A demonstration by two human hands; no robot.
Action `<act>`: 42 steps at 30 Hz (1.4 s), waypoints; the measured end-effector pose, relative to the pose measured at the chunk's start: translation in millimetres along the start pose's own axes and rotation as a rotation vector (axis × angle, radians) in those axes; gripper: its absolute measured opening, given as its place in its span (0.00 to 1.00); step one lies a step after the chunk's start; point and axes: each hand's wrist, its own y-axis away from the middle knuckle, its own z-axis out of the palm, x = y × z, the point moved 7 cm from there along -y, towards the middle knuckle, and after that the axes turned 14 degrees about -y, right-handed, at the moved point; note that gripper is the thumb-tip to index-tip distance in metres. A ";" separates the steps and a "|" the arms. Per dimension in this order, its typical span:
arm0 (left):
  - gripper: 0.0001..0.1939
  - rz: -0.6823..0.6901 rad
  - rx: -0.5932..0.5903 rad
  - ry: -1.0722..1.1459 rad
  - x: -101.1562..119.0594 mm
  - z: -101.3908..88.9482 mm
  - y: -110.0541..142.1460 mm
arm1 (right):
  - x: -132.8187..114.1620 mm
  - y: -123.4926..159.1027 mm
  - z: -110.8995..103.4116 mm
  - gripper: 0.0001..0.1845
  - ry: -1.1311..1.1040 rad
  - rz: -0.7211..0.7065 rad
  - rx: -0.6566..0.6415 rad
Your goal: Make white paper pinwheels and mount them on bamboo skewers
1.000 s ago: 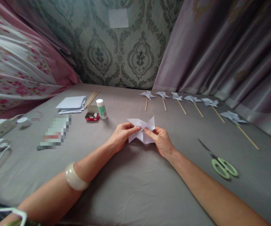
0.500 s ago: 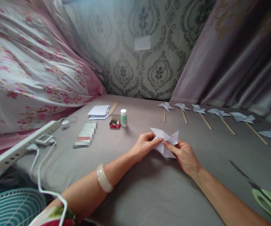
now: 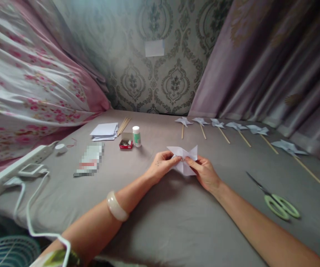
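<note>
A white folded paper pinwheel [image 3: 184, 157] is held just above the grey bed sheet [image 3: 160, 222]. My left hand [image 3: 161, 166] pinches its centre from the left with thumb and fingers closed. My right hand [image 3: 203, 171] pinches it from the right, fingertips meeting at the middle. A pale bangle [image 3: 115, 206] sits on my left forearm.
Several finished pinwheels on wooden sticks [image 3: 226, 130] lie in a row at the back right. Green-handled scissors [image 3: 276, 200] lie right. At the back left are a paper stack [image 3: 104, 131], sticks [image 3: 123, 126], a red pin box [image 3: 126, 143] and a glue bottle [image 3: 136, 136]. A power strip [image 3: 15, 168] lies left.
The view has swung back toward the right, so more of the scissors and the pinwheel row shows. Both hands still pinch the paper pinwheel at its centre.
</note>
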 end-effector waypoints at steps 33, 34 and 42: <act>0.20 0.030 0.029 -0.011 2.2 -0.2 -1.1 | -1.8 -3.0 0.0 0.18 0.018 -0.051 -0.015; 0.19 0.046 0.053 -0.009 4.8 -1.6 -0.3 | -5.1 -3.4 0.1 0.19 0.027 -0.089 -0.017; 0.13 0.265 0.273 -0.104 26.5 -16.4 8.6 | -64.0 22.7 1.5 0.09 0.530 -0.609 0.212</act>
